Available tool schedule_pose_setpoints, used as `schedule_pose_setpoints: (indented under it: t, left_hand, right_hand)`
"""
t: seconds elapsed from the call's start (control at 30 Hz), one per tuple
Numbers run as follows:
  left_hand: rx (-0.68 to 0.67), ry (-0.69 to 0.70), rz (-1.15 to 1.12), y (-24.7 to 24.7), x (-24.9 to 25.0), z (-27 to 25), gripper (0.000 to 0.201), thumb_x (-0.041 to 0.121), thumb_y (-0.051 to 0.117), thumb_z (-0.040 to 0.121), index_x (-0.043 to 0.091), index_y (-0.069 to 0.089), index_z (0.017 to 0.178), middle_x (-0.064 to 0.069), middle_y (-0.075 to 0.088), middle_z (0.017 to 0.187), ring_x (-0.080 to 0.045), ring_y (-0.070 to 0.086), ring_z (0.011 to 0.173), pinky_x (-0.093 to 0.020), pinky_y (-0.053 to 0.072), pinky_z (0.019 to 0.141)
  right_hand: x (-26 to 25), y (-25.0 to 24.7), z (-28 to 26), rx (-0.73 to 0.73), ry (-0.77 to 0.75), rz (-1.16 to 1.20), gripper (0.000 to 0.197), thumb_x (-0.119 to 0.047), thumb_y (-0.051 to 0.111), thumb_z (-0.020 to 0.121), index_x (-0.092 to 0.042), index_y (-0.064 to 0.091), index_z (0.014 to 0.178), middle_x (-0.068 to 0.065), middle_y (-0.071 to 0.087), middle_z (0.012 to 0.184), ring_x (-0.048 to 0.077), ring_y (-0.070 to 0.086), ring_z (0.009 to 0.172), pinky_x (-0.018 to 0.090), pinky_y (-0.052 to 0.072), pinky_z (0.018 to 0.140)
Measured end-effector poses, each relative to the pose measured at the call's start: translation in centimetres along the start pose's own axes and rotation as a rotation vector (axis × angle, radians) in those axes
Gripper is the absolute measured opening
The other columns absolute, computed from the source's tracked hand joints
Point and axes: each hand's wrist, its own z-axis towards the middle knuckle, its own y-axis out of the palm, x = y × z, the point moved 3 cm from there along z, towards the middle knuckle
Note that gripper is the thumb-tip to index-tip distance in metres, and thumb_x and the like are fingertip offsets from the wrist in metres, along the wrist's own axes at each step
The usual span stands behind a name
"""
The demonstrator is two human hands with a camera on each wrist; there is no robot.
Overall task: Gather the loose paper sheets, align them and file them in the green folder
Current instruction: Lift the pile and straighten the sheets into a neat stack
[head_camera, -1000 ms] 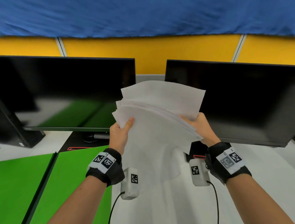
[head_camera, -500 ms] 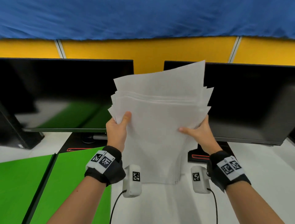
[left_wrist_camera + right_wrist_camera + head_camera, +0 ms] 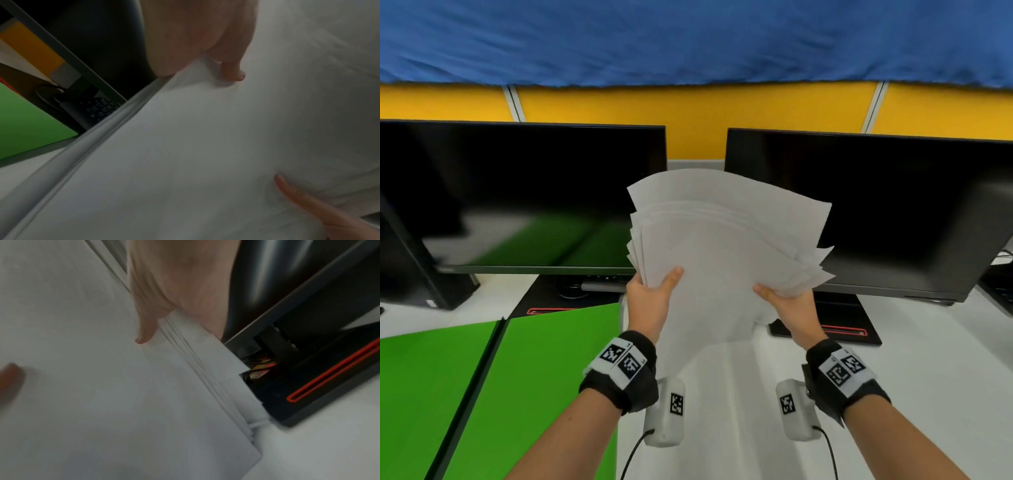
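Note:
A fanned, uneven stack of white paper sheets (image 3: 719, 246) is held up in front of the two monitors, its upper part curling away from me. My left hand (image 3: 650, 294) grips its left edge, thumb on the front sheet. My right hand (image 3: 787, 305) grips the right edge the same way. In the left wrist view the left thumb (image 3: 232, 65) presses the paper sheets (image 3: 205, 146). The right wrist view shows the right thumb (image 3: 146, 327) on the paper sheets (image 3: 102, 386), whose edges are stepped. The green folder (image 3: 482, 377) lies open on the desk at the lower left.
Two dark monitors (image 3: 524, 192) (image 3: 876, 212) stand close behind the paper, each on a black base with a red line (image 3: 842, 330). A black computer tower (image 3: 410, 267) is at far left. White desk (image 3: 722, 411) lies below the hands. A keyboard (image 3: 96, 110) sits under the left monitor.
The stack stood more upright half a second ago; now its top bends away and the sheets sit lower. Both hands have kept their grip and spread slightly apart.

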Motion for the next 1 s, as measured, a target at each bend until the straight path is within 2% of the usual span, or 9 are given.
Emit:
schedule_pose_setpoints:
  t: [0.07,0.17,0.27,0.37,0.53,0.67,0.8,0.9,1.0]
  left_hand:
    - [-0.005,-0.020,0.021,-0.2,-0.1,0.1,0.016,0.004,0.071,0.077,0.015,0.061,0.085,0.008,0.064,0.082,-0.004,0.062,0.074,-0.008,0.053,0.062]
    - [0.003,0.002,0.022,-0.6,0.8,0.5,0.018,0.008,0.072,0.077,0.022,0.062,0.079,0.010,0.066,0.080,-0.005,0.067,0.070,-0.015,0.053,0.063]
    - [-0.034,0.010,0.031,-1.3,0.8,0.5,0.019,0.004,0.072,0.076,0.020,0.063,0.080,0.008,0.067,0.082,0.001,0.067,0.067,-0.009,0.051,0.058]
    - [-0.061,-0.057,0.106,-1.7,-0.4,-0.3,0.015,0.004,0.071,0.077,0.013,0.064,0.088,-0.004,0.068,0.092,-0.005,0.065,0.072,-0.015,0.054,0.065]
    - [0.011,-0.026,0.012,-1.7,1.2,0.4,0.018,0.005,0.067,0.081,0.009,0.063,0.098,0.011,0.067,0.073,0.009,0.063,0.055,-0.006,0.050,0.057]
    - [0.161,-0.026,-0.133,-3.3,2.7,1.5,0.031,0.010,0.066,0.083,0.006,0.059,0.113,-0.003,0.064,0.103,-0.006,0.063,0.079,-0.008,0.050,0.061]
    - [0.233,-0.084,-0.238,-3.8,2.6,1.4,0.034,0.017,0.068,0.083,0.009,0.057,0.114,-0.003,0.062,0.116,-0.017,0.060,0.102,-0.022,0.052,0.077]
    - [0.239,-0.157,-0.283,-3.2,2.1,0.5,0.047,0.021,0.069,0.082,0.008,0.053,0.125,-0.004,0.061,0.123,-0.021,0.059,0.110,-0.032,0.048,0.093]
    - [0.233,-0.216,-0.341,-2.7,1.7,-0.6,0.042,0.018,0.066,0.085,0.008,0.055,0.124,-0.006,0.062,0.120,-0.023,0.060,0.108,-0.035,0.048,0.089]
  right_hand:
    - [-0.2,0.0,0.1,0.035,0.019,0.039,0.038,-0.001,0.070,0.079,-0.007,0.059,0.115,0.000,0.068,0.102,0.006,0.067,0.090,0.013,0.054,0.072]
    - [-1.4,-0.3,0.2,0.059,0.042,0.055,0.022,-0.004,0.069,0.080,-0.008,0.066,0.102,-0.005,0.069,0.090,-0.002,0.068,0.076,0.010,0.054,0.066]
    - [-1.4,-0.6,-0.2,0.050,0.046,0.048,0.018,-0.004,0.069,0.080,-0.008,0.068,0.098,-0.011,0.073,0.080,-0.001,0.070,0.074,0.015,0.056,0.069]
    - [-1.0,-0.6,-1.0,0.032,0.089,0.025,0.021,-0.006,0.070,0.080,-0.009,0.066,0.100,-0.004,0.071,0.090,0.008,0.070,0.082,0.029,0.056,0.083]
    - [-2.1,-1.8,-1.2,-0.047,0.098,-0.015,0.039,-0.008,0.074,0.076,-0.003,0.062,0.112,0.004,0.070,0.102,0.017,0.067,0.095,0.030,0.055,0.083]
    - [-1.1,-4.0,-2.3,-0.152,0.208,-0.060,0.051,-0.015,0.079,0.068,-0.001,0.062,0.114,0.013,0.069,0.110,0.022,0.069,0.094,0.028,0.058,0.076]
    - [-0.5,-4.0,-3.5,-0.146,0.166,0.208,0.082,-0.033,0.089,0.047,-0.011,0.057,0.119,0.006,0.070,0.111,0.020,0.069,0.099,0.031,0.059,0.073]
    - [-1.1,-2.8,-3.9,-0.114,0.127,0.300,0.057,-0.025,0.077,0.063,-0.019,0.057,0.116,-0.001,0.070,0.106,0.016,0.068,0.094,0.042,0.057,0.076]
    - [-0.5,-3.0,-4.1,-0.085,0.160,0.542,0.050,-0.025,0.076,0.061,-0.023,0.059,0.108,-0.003,0.071,0.102,0.015,0.068,0.090,0.029,0.058,0.064]
